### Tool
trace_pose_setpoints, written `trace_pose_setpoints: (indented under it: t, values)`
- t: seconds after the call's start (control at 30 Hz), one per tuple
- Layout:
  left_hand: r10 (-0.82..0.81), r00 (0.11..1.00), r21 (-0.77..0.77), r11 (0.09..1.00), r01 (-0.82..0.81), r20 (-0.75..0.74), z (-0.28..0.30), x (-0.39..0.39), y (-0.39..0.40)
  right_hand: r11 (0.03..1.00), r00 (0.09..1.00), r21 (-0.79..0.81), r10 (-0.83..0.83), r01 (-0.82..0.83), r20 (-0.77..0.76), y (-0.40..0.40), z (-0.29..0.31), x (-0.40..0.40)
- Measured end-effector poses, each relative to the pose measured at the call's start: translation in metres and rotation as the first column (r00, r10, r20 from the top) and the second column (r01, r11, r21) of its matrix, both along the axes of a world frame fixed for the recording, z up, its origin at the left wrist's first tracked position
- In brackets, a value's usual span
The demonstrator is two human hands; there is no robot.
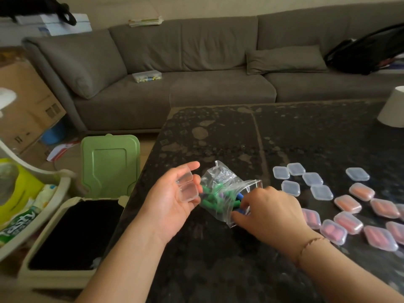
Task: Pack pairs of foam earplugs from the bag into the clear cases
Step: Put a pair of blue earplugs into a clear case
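Observation:
A clear zip bag (223,191) with green, blue and purple foam earplugs lies on the dark table (218,132). My left hand (172,200) is palm up beside the bag and holds an opened clear case (187,186) in its fingers. My right hand (269,213) reaches into the bag's mouth, its fingertips on a blue earplug (240,196). Several empty clear cases (306,180) sit to the right, and several cases filled with orange and pink earplugs (349,221) lie beyond my right wrist.
A bin with an upright green lid (109,165) and a black liner stands at the table's left edge. A basket of packets (21,206) is at far left. A white cup (393,108) sits at the table's right. A grey sofa (196,68) runs behind.

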State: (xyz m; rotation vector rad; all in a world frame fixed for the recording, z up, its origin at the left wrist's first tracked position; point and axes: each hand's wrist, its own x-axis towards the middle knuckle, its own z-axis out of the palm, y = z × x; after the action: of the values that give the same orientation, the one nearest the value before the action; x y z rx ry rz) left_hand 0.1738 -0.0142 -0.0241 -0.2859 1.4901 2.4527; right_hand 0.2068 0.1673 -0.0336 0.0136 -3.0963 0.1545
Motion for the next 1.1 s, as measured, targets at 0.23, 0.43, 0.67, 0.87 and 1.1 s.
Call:
trace_pose_setpoints:
  t: [0.23,0.43,0.67,0.87,1.1]
  values:
    - [-0.163,0.987,0.065,0.984,0.163,-0.011,0.006,0.009,0.004,0.981,0.995,-0.169,0.092,-0.098,-0.044,0.031,0.040,0.001]
    - [-0.320,0.947,0.059,0.946,0.320,-0.017,0.005,0.030,0.021,0.731,0.885,-0.499,0.383,-0.465,-0.264,0.022,0.061,0.019]
    - [-0.339,0.941,0.076,0.938,0.339,-0.013,0.003,0.036,0.024,0.824,0.857,-0.265,0.428,-0.501,-0.288,0.005,0.034,0.014]
    - [-0.351,0.936,0.095,0.931,0.353,-0.033,0.002,0.035,0.023,0.848,0.866,-0.213,0.434,-0.486,-0.249,0.003,0.035,0.015]
    - [-0.195,0.981,0.079,0.977,0.196,-0.020,-0.001,0.024,0.020,0.862,0.952,-0.406,0.256,-0.303,-0.167,0.037,0.058,0.007]
